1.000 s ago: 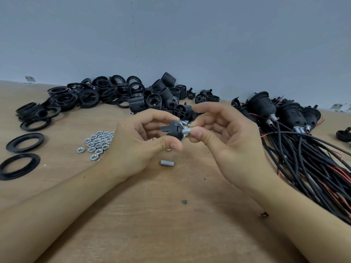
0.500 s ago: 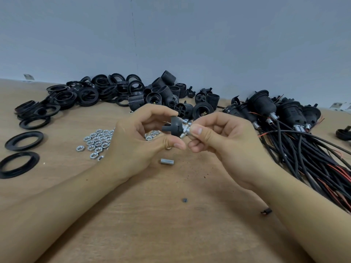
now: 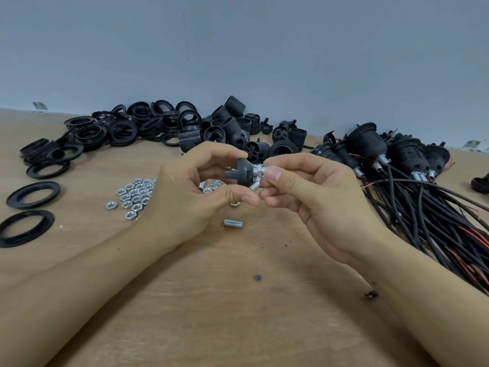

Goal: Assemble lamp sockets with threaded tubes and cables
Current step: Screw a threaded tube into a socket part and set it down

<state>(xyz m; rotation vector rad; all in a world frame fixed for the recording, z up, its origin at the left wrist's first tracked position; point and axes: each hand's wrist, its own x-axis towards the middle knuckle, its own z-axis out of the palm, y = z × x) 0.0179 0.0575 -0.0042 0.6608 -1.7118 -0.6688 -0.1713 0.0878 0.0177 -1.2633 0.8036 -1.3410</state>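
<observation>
My left hand (image 3: 190,197) grips a black socket cap (image 3: 242,174) between thumb and fingers, held above the wooden table (image 3: 211,300). A silver threaded tube with a hex nut (image 3: 258,172) sticks out of the cap's right side, and my right hand (image 3: 312,197) pinches that tube and nut with thumb and forefinger. A second threaded tube (image 3: 254,185) shows just below, by my right fingertips. A loose threaded tube (image 3: 233,223) lies on the table beneath both hands. Silver hex nuts (image 3: 135,194) sit in a cluster to the left.
Black rings (image 3: 33,194) and threaded socket bodies (image 3: 225,131) are heaped along the back by the grey wall. Finished sockets with black cables (image 3: 412,202) fill the right side. A small dark bit (image 3: 258,277) lies on the table in front.
Both hands have stayed together over the table. My right fingers have shifted on the tube and nut, and the cap now shows its rim more edge-on.
</observation>
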